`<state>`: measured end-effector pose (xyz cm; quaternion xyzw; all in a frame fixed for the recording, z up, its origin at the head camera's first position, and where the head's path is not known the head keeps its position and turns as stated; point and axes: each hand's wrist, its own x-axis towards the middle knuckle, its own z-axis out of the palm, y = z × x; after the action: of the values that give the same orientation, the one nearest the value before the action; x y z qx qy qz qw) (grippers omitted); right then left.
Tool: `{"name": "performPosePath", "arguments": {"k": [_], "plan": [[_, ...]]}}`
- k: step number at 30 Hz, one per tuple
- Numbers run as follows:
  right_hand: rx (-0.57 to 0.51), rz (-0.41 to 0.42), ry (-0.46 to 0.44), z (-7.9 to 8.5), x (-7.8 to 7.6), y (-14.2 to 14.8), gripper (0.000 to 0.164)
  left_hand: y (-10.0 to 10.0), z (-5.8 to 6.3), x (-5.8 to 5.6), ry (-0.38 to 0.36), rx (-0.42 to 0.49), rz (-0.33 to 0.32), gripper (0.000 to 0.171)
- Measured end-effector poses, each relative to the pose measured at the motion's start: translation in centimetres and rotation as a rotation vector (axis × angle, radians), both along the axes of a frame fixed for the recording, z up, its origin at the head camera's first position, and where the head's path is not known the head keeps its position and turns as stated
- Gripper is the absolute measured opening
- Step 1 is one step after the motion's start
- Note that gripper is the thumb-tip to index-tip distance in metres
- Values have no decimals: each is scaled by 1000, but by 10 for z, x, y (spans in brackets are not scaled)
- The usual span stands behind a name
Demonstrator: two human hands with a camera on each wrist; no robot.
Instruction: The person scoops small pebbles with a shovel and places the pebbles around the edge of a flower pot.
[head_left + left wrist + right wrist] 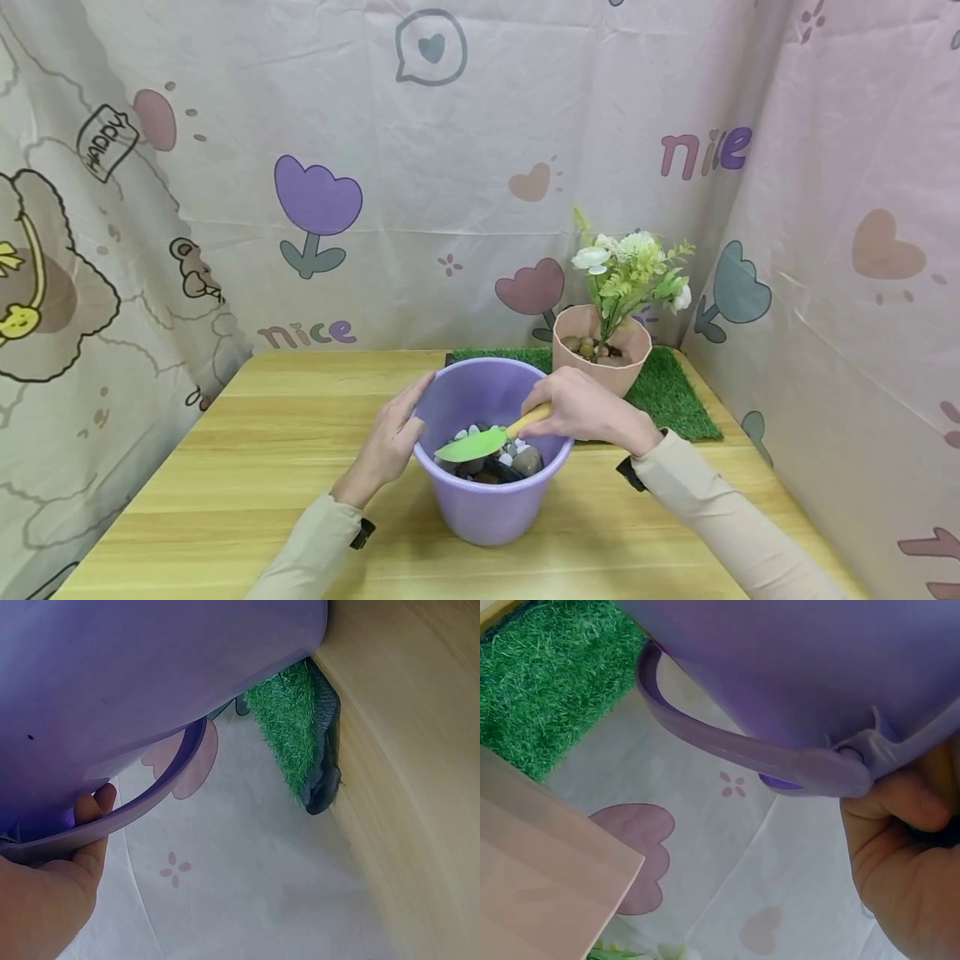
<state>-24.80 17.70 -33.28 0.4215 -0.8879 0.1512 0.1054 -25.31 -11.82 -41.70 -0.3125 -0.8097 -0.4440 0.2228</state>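
In the head view a purple bucket (491, 508) stands upright on the table, with white and dark stones (517, 457) inside. My left hand (390, 433) grips the bucket's left rim, thumb at the edge. In the left wrist view its fingers (90, 859) lie around the bucket's handle (142, 814), against the purple wall. Over the bucket's right rim, my right hand (581, 408) holds the yellow grip of a small trowel (472, 446). Its light green blade points left above the stones. From the right wrist camera, the bucket's wall hides the blade; the right hand (907, 847) shows beside the handle hinge.
Behind the bucket to the right, a pink pot (603, 371) holds pebbles and white artificial flowers (633, 258). Under it lies a green turf mat (671, 400). Bare wooden table (300, 433) extends to the left. Printed curtains (450, 167) hang around the table.
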Motion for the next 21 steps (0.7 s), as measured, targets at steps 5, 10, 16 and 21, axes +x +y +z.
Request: {"name": "performPosePath", "arguments": {"k": [5, 10, 16, 21], "plan": [[53, 13, -70, 5, -3, -1, 7, 0, 1, 0, -4, 2, -5, 64], [93, 6, -115, 9, -5, -4, 8, 0, 1, 0, -5, 3, -4, 65], [133, -33, -72, 8, -7, -9, 10, 0, 0, 0, -3, 6, -9, 66], [160, -61, -31, 6, -11, -12, 14, 0, 1, 1, -6, 8, -8, 65]]}}
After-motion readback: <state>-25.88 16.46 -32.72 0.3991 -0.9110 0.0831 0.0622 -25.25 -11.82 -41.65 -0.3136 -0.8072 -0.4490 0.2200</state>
